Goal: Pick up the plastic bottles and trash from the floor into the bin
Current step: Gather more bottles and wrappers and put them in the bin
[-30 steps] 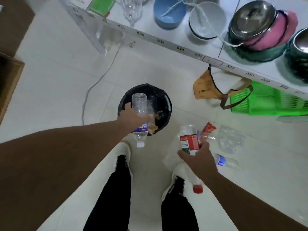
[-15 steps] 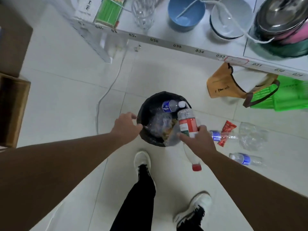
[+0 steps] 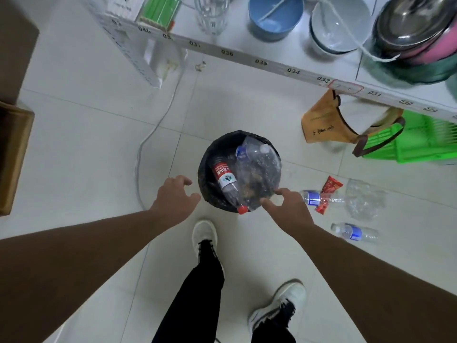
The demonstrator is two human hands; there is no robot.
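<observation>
Two hands empty: left hand (image 3: 174, 195) and right hand (image 3: 288, 206), fingers spread, beside the bin (image 3: 206, 167) | red-label bottle (image 3: 227, 185), held half a second ago, now inside | blue-label bottles (image 3: 312, 197), (image 3: 353, 232), red wrapper (image 3: 330, 188) remain on floor

The floor (image 3: 74, 134) is smooth, pale, glossy tile. The bin (image 3: 205, 169) wears a matt black plastic liner and holds clear, shiny plastic bottles (image 3: 257, 169). At two o'clock on the table (image 3: 309, 70), a polished metal bowl (image 3: 410, 23) gleams beside glossy ceramic-looking bowls (image 3: 340, 26).
</observation>
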